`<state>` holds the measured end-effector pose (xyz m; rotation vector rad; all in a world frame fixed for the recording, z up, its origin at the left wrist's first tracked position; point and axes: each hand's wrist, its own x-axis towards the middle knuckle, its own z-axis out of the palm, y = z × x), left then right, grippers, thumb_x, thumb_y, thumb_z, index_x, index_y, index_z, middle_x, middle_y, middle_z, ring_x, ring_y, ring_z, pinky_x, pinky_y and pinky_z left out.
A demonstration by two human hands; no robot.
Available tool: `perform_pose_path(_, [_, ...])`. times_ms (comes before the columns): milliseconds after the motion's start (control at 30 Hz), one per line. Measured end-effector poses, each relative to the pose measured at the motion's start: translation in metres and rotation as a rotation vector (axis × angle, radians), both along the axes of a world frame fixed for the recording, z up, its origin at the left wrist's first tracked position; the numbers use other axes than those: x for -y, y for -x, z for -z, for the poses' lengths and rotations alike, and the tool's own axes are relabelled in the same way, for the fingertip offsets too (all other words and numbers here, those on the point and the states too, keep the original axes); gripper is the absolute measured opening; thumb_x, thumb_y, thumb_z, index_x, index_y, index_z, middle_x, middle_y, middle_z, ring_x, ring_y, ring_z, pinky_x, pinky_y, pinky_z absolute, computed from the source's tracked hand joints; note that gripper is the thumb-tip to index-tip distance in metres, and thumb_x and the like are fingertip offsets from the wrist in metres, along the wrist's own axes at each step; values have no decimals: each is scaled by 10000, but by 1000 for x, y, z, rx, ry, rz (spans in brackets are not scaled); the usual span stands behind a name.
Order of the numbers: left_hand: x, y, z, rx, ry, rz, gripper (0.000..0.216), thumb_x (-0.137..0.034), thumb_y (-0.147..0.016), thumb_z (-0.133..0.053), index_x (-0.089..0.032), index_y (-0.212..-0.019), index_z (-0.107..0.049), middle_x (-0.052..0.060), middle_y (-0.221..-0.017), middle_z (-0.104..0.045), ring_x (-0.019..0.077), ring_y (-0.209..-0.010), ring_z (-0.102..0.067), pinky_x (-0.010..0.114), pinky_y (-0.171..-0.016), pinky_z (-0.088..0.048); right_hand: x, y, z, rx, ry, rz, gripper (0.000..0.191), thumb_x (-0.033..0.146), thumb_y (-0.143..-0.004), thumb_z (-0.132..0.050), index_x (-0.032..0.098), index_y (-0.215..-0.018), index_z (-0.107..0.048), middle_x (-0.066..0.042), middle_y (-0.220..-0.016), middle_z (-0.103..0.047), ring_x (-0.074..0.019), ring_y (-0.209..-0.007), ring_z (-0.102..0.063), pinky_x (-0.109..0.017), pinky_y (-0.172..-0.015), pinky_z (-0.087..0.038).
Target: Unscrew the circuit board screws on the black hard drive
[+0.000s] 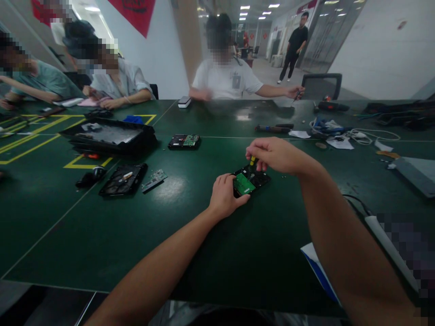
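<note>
A black hard drive with a green circuit board (pixel 245 182) lies flat on the green table (pixel 190 253). My left hand (pixel 224 195) grips its near left side, thumb along the front edge and fingers over the far left edge. Above the drive, my right hand (pixel 272 155) is closed round a screwdriver with a yellow and black handle (pixel 253 161), held upright with its lower end at the drive. The screwdriver's tip is too small to make out. Tiny screws (pixel 284 176) lie just right of the drive.
Leftward are another hard drive (pixel 184 141), a loose circuit board (pixel 154 180), an opened black casing (pixel 124 179) and a large black tray (pixel 112 136). Cables (pixel 360 134) and a grey metal box (pixel 416 174) lie at right. A person in a white shirt (pixel 224 79) sits opposite.
</note>
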<state>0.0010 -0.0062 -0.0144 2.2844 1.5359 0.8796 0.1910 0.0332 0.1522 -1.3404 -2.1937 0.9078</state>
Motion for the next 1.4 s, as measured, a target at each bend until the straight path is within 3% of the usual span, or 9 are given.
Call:
perform_pose_path(267, [1, 0, -4, -2, 21, 4, 692, -560, -773, -760, -168, -1300, -543, 151, -1343, -586, 346, -1294, -510, 505, -1128, -421, -6, 7, -15, 118, 73, -40, 270, 451, -959, -618, 198, -899, -692, -50, -706, -728, -193, -625, -711, -303, -594, -536])
perform_pose_path(433, [1, 1, -4, 0, 18, 5, 696, -551, -770, -768, -172, -1307, -538, 147, -1352, -584, 345, -1299, -508, 513, -1129, -419, -6, 2, -10, 85, 57, -5, 267, 449, -970, -595, 197, -931, -674, -41, -698, -723, -176, -582, -686, -296, -574, -503])
perform_pose_path(667, [1, 1, -4, 6, 28, 6, 703, -549, -766, -777, -173, -1309, -536, 146, -1354, -583, 339, -1309, -505, 508, -1134, -420, 2, -6, -6, 92, -127, 71, 277, 453, -930, -639, 191, -851, -687, -3, -661, -658, -128, -571, -586, -277, -576, -415])
perform_pose_path(933, [0, 0, -4, 1, 25, -4, 686, -541, -758, -786, -184, -1290, -543, 143, -1344, -588, 339, -1297, -516, 509, -1127, -430, 4, -15, -8, 133, -137, 142, 262, 445, -887, -678, 191, -825, -698, 5, -603, -612, -126, -535, -531, -287, -556, -367])
perform_pose_path(1133, [0, 0, -3, 1, 26, 6, 691, -545, -764, -778, -181, -1300, -536, 145, -1357, -581, 337, -1304, -510, 508, -1134, -424, 10, -12, -3, 56, -164, 154, 225, 400, -901, -668, 178, -925, -698, -8, -673, -643, -123, -537, -539, -293, -569, -379])
perform_pose_path(1400, [1, 0, -2, 0, 3, 10, 680, -533, -767, -781, -171, -1289, -538, 146, -1343, -587, 329, -1294, -513, 498, -1134, -424, 16, -7, 3, -6, -143, 100, 254, 442, -903, -666, 191, -930, -693, -3, -671, -658, -127, -552, -577, -273, -564, -405])
